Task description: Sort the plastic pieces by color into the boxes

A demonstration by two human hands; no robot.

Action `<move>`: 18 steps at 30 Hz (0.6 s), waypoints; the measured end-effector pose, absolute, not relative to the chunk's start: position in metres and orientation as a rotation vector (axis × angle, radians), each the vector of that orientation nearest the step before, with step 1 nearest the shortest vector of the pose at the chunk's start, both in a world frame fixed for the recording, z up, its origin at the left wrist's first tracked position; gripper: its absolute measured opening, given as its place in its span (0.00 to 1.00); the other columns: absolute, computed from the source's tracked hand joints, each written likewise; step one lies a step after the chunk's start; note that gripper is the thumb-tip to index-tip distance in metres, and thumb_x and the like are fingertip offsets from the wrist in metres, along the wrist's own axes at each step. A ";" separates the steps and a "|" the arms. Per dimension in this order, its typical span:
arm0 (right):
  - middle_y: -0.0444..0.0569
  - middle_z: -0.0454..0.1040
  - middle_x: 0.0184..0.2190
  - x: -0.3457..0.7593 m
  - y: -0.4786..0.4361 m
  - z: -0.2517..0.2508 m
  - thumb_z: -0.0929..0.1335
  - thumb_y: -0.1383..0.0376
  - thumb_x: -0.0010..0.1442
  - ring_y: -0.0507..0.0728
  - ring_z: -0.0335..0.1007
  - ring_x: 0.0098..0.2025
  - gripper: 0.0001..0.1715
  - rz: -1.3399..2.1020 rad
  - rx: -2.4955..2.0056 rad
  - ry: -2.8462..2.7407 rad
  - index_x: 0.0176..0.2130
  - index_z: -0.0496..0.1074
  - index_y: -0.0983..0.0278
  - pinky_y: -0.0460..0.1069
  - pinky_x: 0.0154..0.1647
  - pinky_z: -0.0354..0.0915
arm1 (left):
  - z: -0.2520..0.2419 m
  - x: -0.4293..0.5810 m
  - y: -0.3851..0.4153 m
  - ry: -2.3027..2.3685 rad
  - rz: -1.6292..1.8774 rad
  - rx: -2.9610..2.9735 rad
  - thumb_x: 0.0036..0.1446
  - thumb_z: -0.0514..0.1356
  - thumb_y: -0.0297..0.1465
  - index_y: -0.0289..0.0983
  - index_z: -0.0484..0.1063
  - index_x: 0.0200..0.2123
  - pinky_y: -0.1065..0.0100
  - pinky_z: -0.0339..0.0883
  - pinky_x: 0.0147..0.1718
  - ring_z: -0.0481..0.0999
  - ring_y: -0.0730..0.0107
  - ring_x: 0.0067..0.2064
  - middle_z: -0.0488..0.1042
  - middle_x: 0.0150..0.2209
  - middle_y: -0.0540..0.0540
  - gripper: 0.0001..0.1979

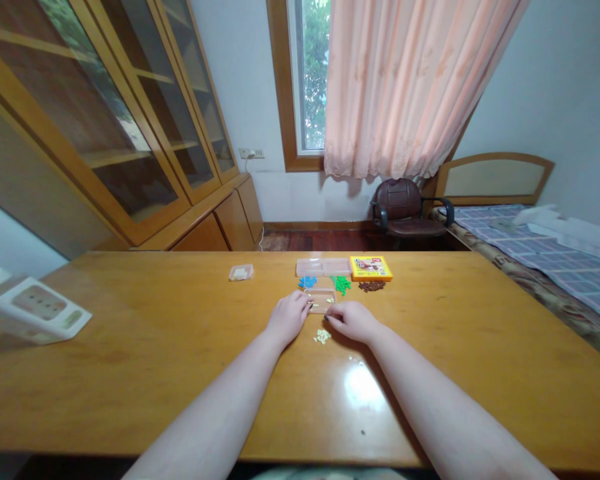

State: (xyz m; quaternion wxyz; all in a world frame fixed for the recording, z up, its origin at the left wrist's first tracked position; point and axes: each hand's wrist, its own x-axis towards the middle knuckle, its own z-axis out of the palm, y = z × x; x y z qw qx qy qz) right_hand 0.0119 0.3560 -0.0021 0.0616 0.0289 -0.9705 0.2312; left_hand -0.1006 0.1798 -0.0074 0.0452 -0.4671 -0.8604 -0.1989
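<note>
A small clear plastic box (321, 291) sits on the table in front of me, with a few pale yellow pieces inside. My left hand (291, 317) grips its left side, fingers closed along the wall. By the box's near right corner is my right hand (353, 321), its fingers curled together; whatever may be between the fingertips is hidden. A loose pile of pale yellow small pieces (323, 337) lies just below the box, between my hands. Beyond the box are a heap of blue pieces (308, 283), green pieces (342, 285) and dark brown pieces (372, 287).
Behind the heaps lie a clear divided tray (323, 267) and a yellow printed box (371, 268). A small clear container (241, 273) with pale contents stands to the left. Farther left, a white box-like object (40, 307) stands on the wooden table (180, 373). An office chair (405, 208) is beyond.
</note>
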 end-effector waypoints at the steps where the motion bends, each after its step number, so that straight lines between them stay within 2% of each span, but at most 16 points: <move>1: 0.47 0.78 0.31 0.012 0.355 -0.002 0.63 0.64 0.59 0.52 0.70 0.31 0.12 0.706 0.097 -2.934 0.36 0.76 0.61 0.44 0.31 0.57 | -0.008 -0.102 0.178 -2.637 -0.596 -1.422 0.62 0.51 0.32 0.40 0.72 0.43 0.67 0.65 0.43 0.71 0.67 0.42 0.71 0.41 0.45 0.11; 4: 0.47 0.78 0.32 0.012 0.355 -0.001 0.63 0.64 0.59 0.53 0.71 0.33 0.12 0.702 0.079 -2.934 0.38 0.76 0.61 0.45 0.33 0.58 | -0.007 -0.104 0.175 -2.677 -0.597 -1.443 0.61 0.53 0.32 0.40 0.73 0.39 0.68 0.65 0.41 0.71 0.69 0.39 0.70 0.41 0.46 0.09; 10: 0.46 0.78 0.31 0.017 0.352 0.005 0.65 0.64 0.56 0.53 0.72 0.32 0.10 0.718 0.195 -2.996 0.35 0.77 0.60 0.44 0.33 0.59 | -0.001 -0.099 0.170 -2.693 -0.603 -1.578 0.59 0.56 0.30 0.38 0.73 0.35 0.69 0.64 0.40 0.71 0.68 0.40 0.70 0.40 0.46 0.06; 18: 0.47 0.79 0.34 0.020 0.346 0.012 0.64 0.65 0.56 0.54 0.73 0.34 0.14 0.490 0.320 -3.086 0.39 0.77 0.59 0.45 0.34 0.59 | 0.011 -0.089 0.164 -2.701 -0.487 -1.667 0.57 0.57 0.30 0.39 0.73 0.33 0.70 0.63 0.39 0.71 0.69 0.39 0.70 0.39 0.48 0.05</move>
